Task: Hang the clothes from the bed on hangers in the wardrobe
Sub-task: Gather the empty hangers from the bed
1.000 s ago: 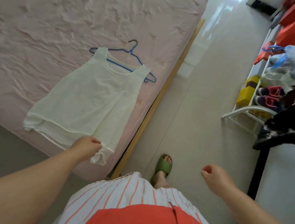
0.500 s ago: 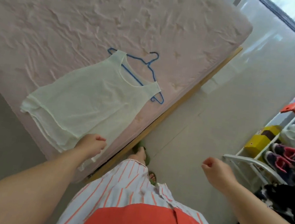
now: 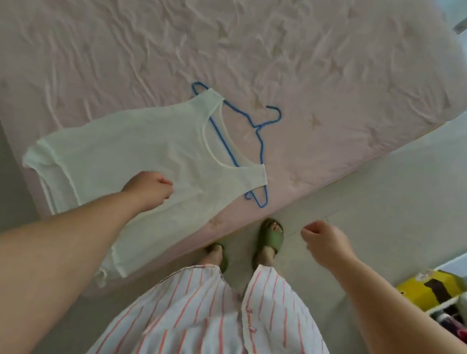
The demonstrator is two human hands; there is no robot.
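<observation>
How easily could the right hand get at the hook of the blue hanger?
Probably yes. The right hand holds nothing and hangs over the floor beside the bed. The hanger has its hook bare on the sheet, above the top, nothing between.

A home bedroom: pink-sheeted bed (image 3: 186, 35), white shoe rack (image 3: 449, 300) alongside.

Sheer white top (image 3: 151, 153), seemingly on blue hanger (image 3: 258, 128), flat abed
</observation>
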